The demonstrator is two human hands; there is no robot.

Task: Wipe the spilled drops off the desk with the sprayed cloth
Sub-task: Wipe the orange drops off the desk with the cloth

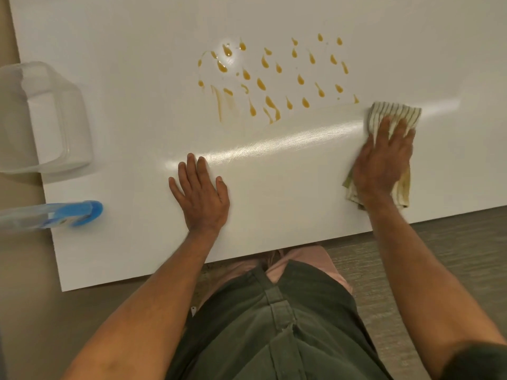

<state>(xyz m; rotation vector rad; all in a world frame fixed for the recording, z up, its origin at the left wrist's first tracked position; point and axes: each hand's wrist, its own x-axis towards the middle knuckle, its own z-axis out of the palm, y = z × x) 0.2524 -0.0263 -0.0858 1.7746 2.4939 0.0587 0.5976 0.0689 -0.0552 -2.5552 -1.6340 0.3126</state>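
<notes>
Several amber drops (274,78) and smeared streaks lie on the white desk (137,91), spread across its middle. A striped cloth (395,113), stained yellow at its near end, lies flat on the desk at the right, just below and right of the drops. My right hand (384,160) presses down on the cloth with fingers spread. My left hand (200,196) rests flat and empty on the desk near the front edge, well below the drops.
A clear plastic jug (44,116) stands at the desk's left edge. A blue spray bottle (63,215) lies on its side at the near left. The desk's front edge runs diagonally, with grey floor to the right.
</notes>
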